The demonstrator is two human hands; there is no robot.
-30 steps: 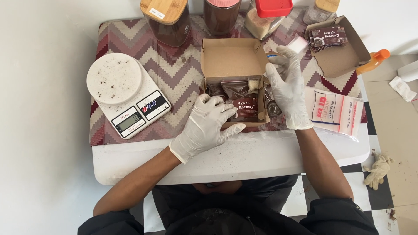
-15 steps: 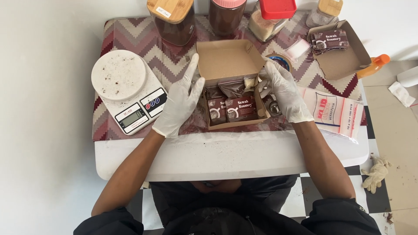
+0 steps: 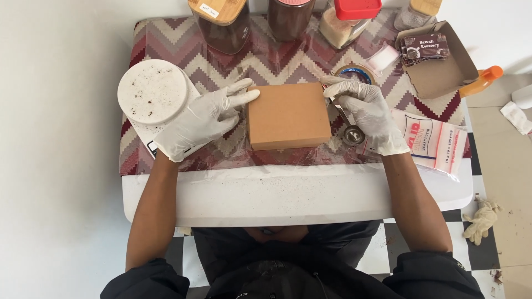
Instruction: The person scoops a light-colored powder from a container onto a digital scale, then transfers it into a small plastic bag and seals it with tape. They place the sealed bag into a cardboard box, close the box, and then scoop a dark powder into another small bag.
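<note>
A small brown cardboard box [image 3: 288, 115] lies closed on the zigzag-patterned cloth [image 3: 266, 61]. My left hand [image 3: 202, 119], in a white glove, rests flat beside the box's left edge, fingertips touching its upper left corner. My right hand [image 3: 366, 113], also gloved, presses against the box's right side. Its fingers are spread and it holds nothing. A metal scoop [image 3: 350, 130] lies partly under my right hand.
A white kitchen scale [image 3: 152, 91] sits at the left. Jars [image 3: 221, 19] line the back edge. An open cardboard box with dark sachets [image 3: 435, 61], an orange bottle [image 3: 479, 80], a roll of tape [image 3: 354, 72] and a pack of plastic bags [image 3: 438, 141] lie at the right.
The box was open with sachets showing inside; its lid is now folded down and shut. Both hands moved from inside the box to its outer sides.
</note>
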